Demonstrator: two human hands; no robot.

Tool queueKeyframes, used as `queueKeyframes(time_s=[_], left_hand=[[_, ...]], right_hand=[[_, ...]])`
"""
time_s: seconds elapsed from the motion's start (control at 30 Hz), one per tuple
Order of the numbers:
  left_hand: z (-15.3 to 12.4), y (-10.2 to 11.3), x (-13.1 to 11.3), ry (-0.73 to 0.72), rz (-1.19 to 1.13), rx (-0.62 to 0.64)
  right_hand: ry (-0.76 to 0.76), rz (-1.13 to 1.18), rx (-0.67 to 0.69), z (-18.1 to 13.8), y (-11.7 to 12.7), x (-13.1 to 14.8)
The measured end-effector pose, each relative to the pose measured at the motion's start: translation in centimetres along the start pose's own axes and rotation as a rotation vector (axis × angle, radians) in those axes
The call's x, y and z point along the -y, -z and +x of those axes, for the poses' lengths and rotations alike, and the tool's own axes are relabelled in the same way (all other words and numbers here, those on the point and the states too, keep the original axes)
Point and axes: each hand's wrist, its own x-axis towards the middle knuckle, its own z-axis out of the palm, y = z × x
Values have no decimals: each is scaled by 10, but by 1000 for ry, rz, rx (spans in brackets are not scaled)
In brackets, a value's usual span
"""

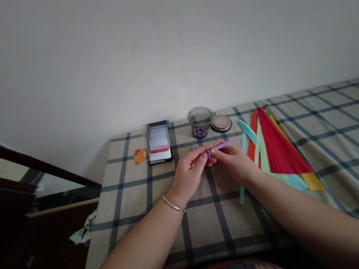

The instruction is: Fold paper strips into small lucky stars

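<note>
Between my two hands is a purple paper strip (223, 145), its tail sticking out to the right and a small folded knot at its left end. My left hand (190, 169) pinches the folded end between thumb and fingertips. My right hand (231, 158) is closed on the strip just beside it, the fingertips of both hands almost touching. Behind them stands a clear plastic tub (200, 117) with several small purple folded paper pieces (201, 131) at its bottom. The tub's round lid (221, 122) lies to its right.
Right of my hands, coloured paper strips lie fanned out, with a big red bundle (282, 148) on top. A phone (159, 142) lies at the left beside an orange bear-shaped piece (140, 156). A checked cloth (133, 186) covers the table, which meets a wall behind.
</note>
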Motion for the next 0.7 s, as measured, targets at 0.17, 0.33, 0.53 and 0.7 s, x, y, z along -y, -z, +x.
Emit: queueKeyframes(time_s=[0.17,0.33,0.53,0.7], left_hand=[[-3,0,-2,-73,197,21],[-4,1,-3,-117,353,-2],[-4,2,-4,-197,490,-61],[-2,1,0,-149,294,-89]], right_hand=[[48,-151,-86,1,2,-1],[96,-275,-147,1,6,-3],[115,-381,-127,-1,6,-1],[72,-360,-136,-2,5,0]])
